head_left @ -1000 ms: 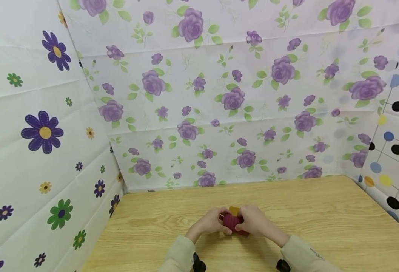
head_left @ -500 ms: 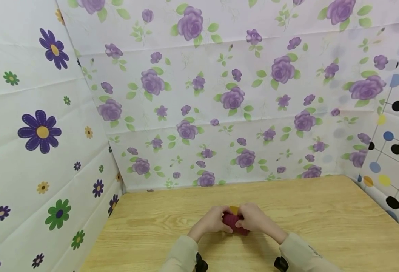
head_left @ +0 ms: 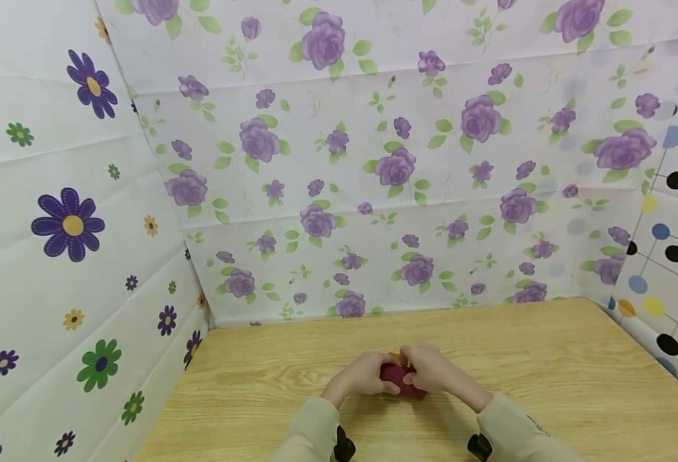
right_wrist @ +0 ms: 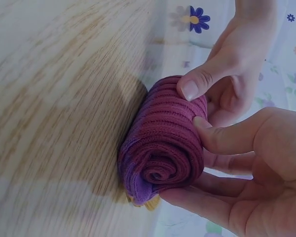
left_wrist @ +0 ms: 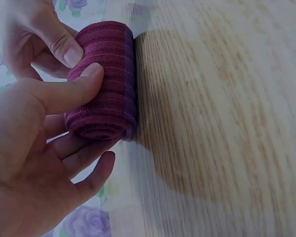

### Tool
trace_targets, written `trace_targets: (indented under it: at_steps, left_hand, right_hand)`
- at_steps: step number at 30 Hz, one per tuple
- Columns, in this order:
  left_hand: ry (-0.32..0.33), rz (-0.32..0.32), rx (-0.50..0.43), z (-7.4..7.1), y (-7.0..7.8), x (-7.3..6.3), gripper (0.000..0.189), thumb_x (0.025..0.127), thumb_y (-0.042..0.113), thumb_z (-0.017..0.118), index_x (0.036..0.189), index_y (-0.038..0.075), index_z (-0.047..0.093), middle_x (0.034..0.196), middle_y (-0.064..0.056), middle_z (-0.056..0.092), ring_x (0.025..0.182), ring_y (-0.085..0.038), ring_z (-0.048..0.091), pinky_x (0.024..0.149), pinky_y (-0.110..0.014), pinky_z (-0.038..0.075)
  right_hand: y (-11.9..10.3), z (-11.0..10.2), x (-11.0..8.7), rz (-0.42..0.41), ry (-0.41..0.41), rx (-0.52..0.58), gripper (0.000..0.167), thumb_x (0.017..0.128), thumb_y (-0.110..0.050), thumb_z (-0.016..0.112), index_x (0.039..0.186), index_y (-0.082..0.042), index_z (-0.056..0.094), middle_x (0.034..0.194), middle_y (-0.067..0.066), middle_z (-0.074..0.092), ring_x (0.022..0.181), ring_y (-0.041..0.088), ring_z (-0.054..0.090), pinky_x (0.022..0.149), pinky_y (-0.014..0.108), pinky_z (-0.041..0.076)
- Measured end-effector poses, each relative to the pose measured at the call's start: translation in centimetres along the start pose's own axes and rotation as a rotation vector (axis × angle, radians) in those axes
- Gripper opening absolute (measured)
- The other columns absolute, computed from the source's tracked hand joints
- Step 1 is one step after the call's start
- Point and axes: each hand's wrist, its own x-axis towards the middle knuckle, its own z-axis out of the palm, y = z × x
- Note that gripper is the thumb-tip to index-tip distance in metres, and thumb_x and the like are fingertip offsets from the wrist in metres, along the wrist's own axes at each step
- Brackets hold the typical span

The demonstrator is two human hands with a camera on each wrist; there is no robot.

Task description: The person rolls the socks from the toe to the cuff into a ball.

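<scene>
Left hand (head_left: 366, 375), right hand (head_left: 432, 369) gripping maroon knit roll (head_left: 395, 376), long axis sideways, hand to hand

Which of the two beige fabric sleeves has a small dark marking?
The right beige fabric sleeve: a small dark marking shows on it, while the left beige fabric sleeve looks plain.

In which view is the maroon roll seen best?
The right wrist view: the roll is large, its spiral end facing the camera. The left wrist view shows its ribbed side and other end at a slant; in the head view it is small, partly hidden by the left hand and right hand.
</scene>
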Motion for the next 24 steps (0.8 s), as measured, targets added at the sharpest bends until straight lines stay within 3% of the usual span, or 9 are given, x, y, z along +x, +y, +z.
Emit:
trace_targets:
  at_steps: [6,12,17,24]
  left_hand:
    - [-0.029,-0.047,-0.111,0.31,-0.29,0.02,0.03,0.083,0.026,0.077,0.108,0.012,0.068,0.091,0.006,0.066,0.072,-0.001,0.052,0.065,-0.018,0.044]
    - [-0.047,-0.079,-0.23,0.23,-0.24,0.1,0.03,0.085,0.026,0.074,0.109,0.011,0.065,0.096,0.004,0.066,0.079,-0.003,0.055,0.07,-0.02,0.046]
    - [-0.059,-0.104,-0.267,0.09,-0.12,0.21,0.027,0.085,0.025,0.074,0.105,0.01,0.064,0.093,0.004,0.064,0.078,-0.005,0.055,0.07,-0.021,0.046]
    - [-0.058,-0.102,-0.301,-0.02,-0.23,0.34,0.027,0.085,0.024,0.074,0.104,0.007,0.065,0.092,0.001,0.065,0.078,-0.006,0.055,0.07,-0.021,0.045]
  right_hand:
    - [0.06,0.01,-0.41,-0.058,-0.029,-0.01,0.018,0.08,-0.005,0.074,0.078,-0.009,0.056,0.067,-0.004,0.055,0.059,0.004,0.042,0.052,0.02,0.036]
    - [-0.26,-0.35,-0.71,-0.033,-0.098,-0.019,0.029,0.075,-0.02,0.083,0.088,-0.009,0.06,0.077,-0.001,0.061,0.067,0.006,0.051,0.058,0.022,0.042]
    - [-0.59,-0.4,-0.7,0.011,-0.124,-0.035,0.038,0.069,-0.024,0.087,0.093,-0.009,0.061,0.081,0.001,0.063,0.072,0.01,0.056,0.061,0.025,0.046]
    - [-0.53,-0.44,-0.75,-0.006,-0.108,-0.043,0.035,0.071,-0.021,0.085,0.09,-0.008,0.058,0.078,-0.001,0.06,0.071,0.009,0.053,0.061,0.025,0.045]
